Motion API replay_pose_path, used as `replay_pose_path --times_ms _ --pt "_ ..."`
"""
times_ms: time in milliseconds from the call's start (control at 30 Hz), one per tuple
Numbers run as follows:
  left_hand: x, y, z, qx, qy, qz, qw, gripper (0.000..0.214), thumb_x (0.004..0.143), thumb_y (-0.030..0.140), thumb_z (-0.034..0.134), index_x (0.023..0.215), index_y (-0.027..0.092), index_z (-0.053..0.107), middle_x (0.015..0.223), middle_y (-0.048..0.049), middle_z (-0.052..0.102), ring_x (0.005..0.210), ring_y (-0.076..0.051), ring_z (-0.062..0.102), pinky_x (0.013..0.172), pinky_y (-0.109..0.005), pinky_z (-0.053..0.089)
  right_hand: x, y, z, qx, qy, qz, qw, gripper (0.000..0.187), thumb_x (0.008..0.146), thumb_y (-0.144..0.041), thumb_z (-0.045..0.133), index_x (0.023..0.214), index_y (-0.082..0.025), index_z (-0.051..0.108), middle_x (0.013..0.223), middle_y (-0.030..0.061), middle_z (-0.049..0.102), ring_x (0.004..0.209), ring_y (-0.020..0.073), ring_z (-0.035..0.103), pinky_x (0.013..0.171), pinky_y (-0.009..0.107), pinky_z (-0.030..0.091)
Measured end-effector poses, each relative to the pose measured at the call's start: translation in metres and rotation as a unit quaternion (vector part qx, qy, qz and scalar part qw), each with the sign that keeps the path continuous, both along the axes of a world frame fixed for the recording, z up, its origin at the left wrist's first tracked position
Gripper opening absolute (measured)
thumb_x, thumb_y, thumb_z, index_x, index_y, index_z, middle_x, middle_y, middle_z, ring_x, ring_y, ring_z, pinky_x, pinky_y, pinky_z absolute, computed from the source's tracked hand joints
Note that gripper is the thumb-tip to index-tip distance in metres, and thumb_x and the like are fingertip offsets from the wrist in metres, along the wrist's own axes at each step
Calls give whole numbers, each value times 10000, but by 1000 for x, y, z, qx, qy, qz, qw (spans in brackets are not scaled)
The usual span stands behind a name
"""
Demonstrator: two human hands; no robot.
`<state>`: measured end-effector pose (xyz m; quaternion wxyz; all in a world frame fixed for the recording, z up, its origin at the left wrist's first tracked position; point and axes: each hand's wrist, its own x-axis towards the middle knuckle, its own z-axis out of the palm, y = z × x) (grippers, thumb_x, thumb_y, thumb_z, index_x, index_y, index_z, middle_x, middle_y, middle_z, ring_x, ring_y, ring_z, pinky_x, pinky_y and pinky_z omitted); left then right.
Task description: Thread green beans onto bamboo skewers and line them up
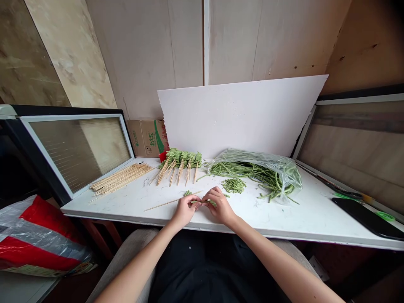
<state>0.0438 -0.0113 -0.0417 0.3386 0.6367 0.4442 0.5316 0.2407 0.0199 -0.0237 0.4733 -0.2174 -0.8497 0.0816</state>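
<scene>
My left hand and my right hand meet near the table's front edge, fingers pinched together on a long bean. Most of the bean is hidden by the fingers. Just behind my hands lies a single bamboo skewer, slanting on the table. A few short bean pieces show beyond my left fingers; whether they are on the skewer I cannot tell. Past my right hand is a small heap of cut bean pieces.
Loose bamboo skewers lie at the left. Skewered beans are stacked at the back, beside a cardboard box. A plastic bag holds long beans. A black phone and scissors lie right on the white table.
</scene>
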Motion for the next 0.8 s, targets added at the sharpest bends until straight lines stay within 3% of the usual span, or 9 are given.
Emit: replay_pose_path --times_ms 167,367,600,700,800 --pt "0 -4 6 18 36 -12 999 122 824 163 614 865 153 730 875 -98 761 809 -226 702 746 -345 568 -2 -7 2 15 -22 27 999 217 933 -80 588 960 -247 723 886 72 691 902 259 549 807 399 498" --pt "-3 -7 12 8 54 -69 996 123 840 184 612 828 153 731 822 -78 737 758 -195 654 728 -320 523 -4 -8 7 -30 8 61 998 258 873 -37 590 884 -249 736 815 51 700 875 251 553 793 389 487" --pt "-7 0 8 -45 -19 -97 994 195 840 333 728 845 141 691 706 -39 667 640 -161 636 674 -304 523 -4 -8 10 -145 57 48 987 129 919 -165 686 843 -244 755 787 47 705 913 253 591 838 384 481" --pt "-12 4 8 -51 -45 -98 993 279 830 397 770 829 141 660 666 -20 642 608 -146 635 642 -280 506 12 5 20 -159 62 32 985 108 932 -264 704 839 -235 750 814 52 726 898 248 620 839 382 477" --pt "-14 5 8 -54 -63 -97 992 360 823 464 800 853 131 667 669 -10 632 585 -131 634 625 -270 508 39 25 35 -194 41 12 980 183 911 -392 736 851 -221 760 852 67 756 822 235 649 735 349 473"
